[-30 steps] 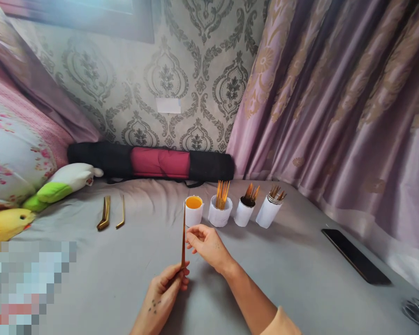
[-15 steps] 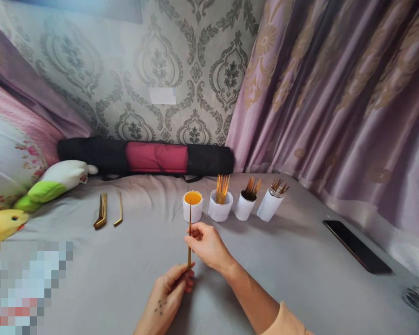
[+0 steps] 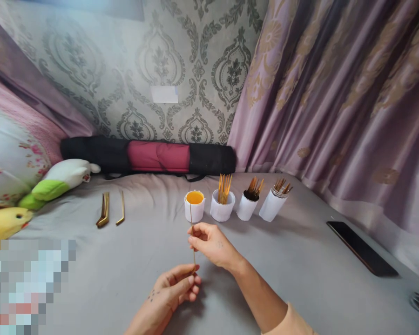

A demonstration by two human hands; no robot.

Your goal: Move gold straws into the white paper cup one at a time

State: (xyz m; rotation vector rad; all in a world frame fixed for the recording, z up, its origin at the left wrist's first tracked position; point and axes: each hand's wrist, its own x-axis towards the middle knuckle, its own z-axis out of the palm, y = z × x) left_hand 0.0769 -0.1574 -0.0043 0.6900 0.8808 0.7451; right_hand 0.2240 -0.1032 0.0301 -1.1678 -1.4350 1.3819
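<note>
My left hand (image 3: pixel 176 289) pinches the lower end of a thin golden straw (image 3: pixel 192 242), which stands nearly upright over the grey sheet (image 3: pixel 132 279). My right hand (image 3: pixel 211 243) pinches the same straw a little higher up. Just beyond the hands stand four white cups in a row: one with an orange lining and no straws (image 3: pixel 194 206), one with light golden straws (image 3: pixel 222 204), one with coppery straws (image 3: pixel 247 203), and one tilted with darker straws (image 3: pixel 273 201).
Two bent golden straws (image 3: pixel 109 209) lie at the left on the sheet. Plush toys (image 3: pixel 57 180) and a floral pillow sit at the far left. A black and red roll bag (image 3: pixel 148 157) lies along the wall. A dark phone (image 3: pixel 361 248) rests at the right by the curtain.
The straw looks shorter and its top has dropped from the cup's rim to below it. Both hands have shifted slightly right with the view.
</note>
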